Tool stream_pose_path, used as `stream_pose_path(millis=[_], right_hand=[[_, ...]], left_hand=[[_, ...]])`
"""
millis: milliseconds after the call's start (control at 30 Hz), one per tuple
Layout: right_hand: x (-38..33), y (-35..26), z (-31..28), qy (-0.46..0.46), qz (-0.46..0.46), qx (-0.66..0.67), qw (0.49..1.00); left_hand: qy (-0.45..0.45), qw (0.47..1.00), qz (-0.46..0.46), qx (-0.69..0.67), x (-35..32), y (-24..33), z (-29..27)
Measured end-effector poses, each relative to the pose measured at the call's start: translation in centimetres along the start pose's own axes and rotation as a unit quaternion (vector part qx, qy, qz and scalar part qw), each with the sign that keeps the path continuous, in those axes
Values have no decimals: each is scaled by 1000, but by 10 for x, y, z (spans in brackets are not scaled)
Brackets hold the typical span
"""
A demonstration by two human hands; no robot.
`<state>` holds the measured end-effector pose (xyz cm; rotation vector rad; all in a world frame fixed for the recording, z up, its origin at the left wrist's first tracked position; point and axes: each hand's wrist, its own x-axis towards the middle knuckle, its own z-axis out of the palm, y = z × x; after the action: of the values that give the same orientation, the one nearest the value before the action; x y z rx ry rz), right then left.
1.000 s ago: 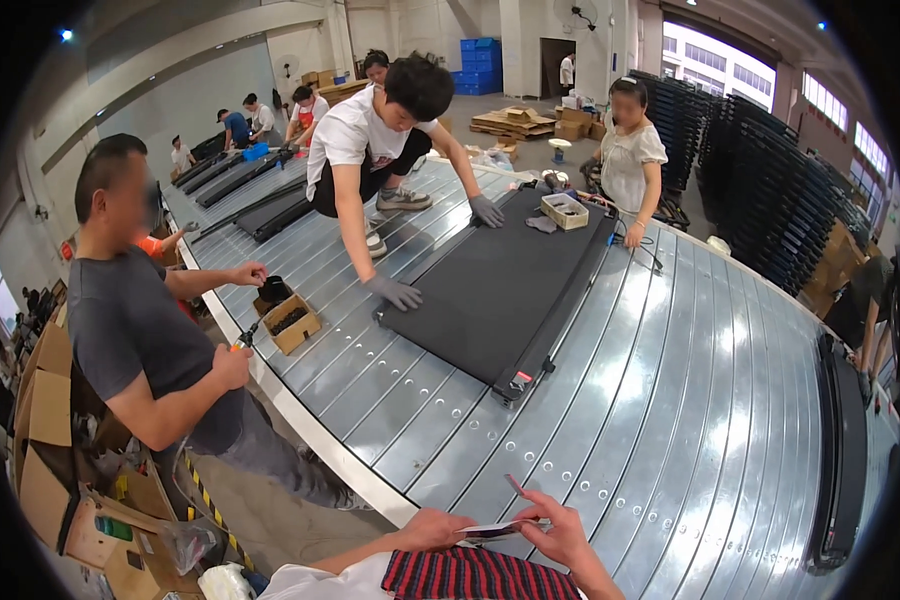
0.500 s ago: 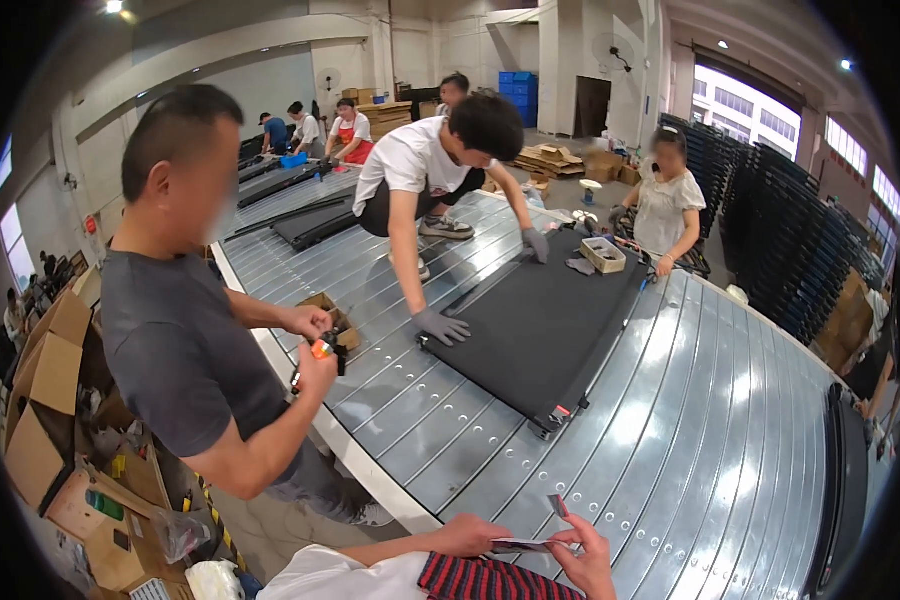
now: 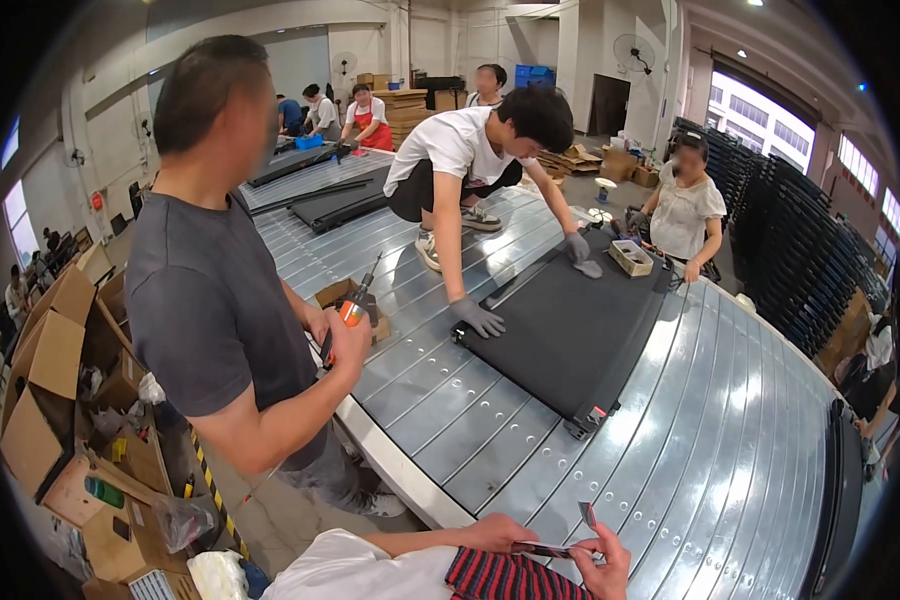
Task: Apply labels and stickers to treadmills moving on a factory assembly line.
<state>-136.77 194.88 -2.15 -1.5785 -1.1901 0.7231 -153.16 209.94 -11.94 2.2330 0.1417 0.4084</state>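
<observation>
My left hand [image 3: 500, 533] is closed on a thin stack of small flat cards or labels [image 3: 543, 549], low over the near edge of the metal table. My right hand [image 3: 605, 562] touches the stack's other end. Between its raised fingers it pinches a single small dark and reddish card [image 3: 587, 513], held upright. What is printed on the cards is too small to make out. Beyond my hands lies a black folded panel [image 3: 570, 330] with a red and white label [image 3: 596, 412] on its near corner.
The ribbed metal table [image 3: 470, 440] spreads ahead. A crouching person on it rests gloved hands [image 3: 478, 317] on the panel. At left a person holds an orange and black power screwdriver [image 3: 353, 308]. Another stands by a small parts box [image 3: 631, 257]. Cardboard boxes [image 3: 55, 370] crowd the left.
The view has shifted, so the scene sits farther right. The person at left now holds the power screwdriver with its tip upward. My hands keep nearly the same hold on the cards.
</observation>
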Motion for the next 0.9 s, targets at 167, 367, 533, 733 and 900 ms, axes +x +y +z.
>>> stream_pose_path(millis=[167,367,533,733,900], right_hand=[[0,0,22,20,16,26,999],[6,-6,49,27,23,-38,999],[12,-14,65,19,46,-96,994],[14,-13,65,13,-20,-120,992],[11,-7,44,-30,-45,-124,991]], left_hand=[[11,999,15,-39,-12,1,-11],[-4,999,17,-39,-28,-19,-20],[22,998,14,-65,-40,-30,-20],[40,998,-19,-53,-47,-26,-22],[49,995,-47,-71,-38,-8,-16]])
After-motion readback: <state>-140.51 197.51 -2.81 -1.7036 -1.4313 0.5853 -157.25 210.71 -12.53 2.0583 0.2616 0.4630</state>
